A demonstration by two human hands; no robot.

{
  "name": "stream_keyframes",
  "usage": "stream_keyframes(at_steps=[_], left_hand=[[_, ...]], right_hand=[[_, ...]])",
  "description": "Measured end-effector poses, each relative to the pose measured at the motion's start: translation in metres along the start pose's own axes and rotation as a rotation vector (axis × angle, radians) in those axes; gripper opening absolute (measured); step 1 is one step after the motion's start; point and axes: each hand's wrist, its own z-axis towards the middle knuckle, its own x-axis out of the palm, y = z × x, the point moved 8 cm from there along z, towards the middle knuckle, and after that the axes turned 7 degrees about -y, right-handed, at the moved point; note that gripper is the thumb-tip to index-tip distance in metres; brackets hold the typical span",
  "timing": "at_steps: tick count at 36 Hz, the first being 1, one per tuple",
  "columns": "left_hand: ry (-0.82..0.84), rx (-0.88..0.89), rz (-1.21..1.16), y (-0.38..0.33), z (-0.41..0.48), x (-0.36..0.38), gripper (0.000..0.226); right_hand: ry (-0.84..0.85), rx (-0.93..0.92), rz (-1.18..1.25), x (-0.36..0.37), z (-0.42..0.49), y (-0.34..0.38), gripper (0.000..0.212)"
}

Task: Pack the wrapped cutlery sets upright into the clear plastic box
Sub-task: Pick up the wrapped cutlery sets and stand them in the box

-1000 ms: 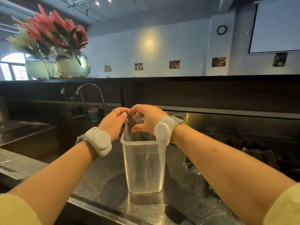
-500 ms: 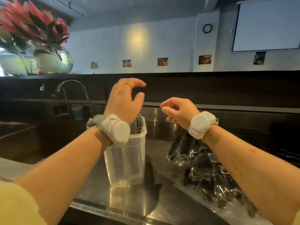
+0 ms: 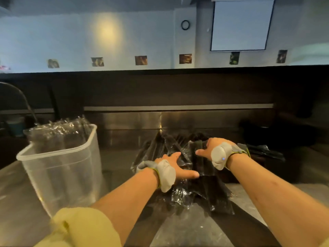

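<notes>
Left hand (image 3: 175,166): fingers spread on wrapped cutlery sets (image 3: 201,191).
Right hand (image 3: 211,148): fingers hidden; cannot tell.
Risk: slick wrappers slipping mid-carry; clear plastic box (image 3: 67,175), left, tipping.

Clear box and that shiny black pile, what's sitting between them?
Nothing sits there: the head view shows only bare steel counter between the clear box and the pile of wrapped cutlery sets.
</notes>
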Motion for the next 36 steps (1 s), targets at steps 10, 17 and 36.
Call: stream_keyframes(at_steps=[10, 17, 36], left_hand=[[-0.034, -0.064, -0.014, 0.024, 0.019, -0.018, 0.112], [-0.139, -0.113, -0.043, 0.055, 0.017, -0.043, 0.073], [0.026, -0.081, -1.35, 0.035, -0.005, -0.037, 0.023]], right_hand=[[0.066, 0.085, 0.403, 0.039, 0.006, -0.004, 0.087], [-0.005, 0.115, 0.705, 0.035, 0.015, -0.009, 0.083], [-0.238, 0.116, 1.298, 0.012, 0.017, -0.02, 0.083]])
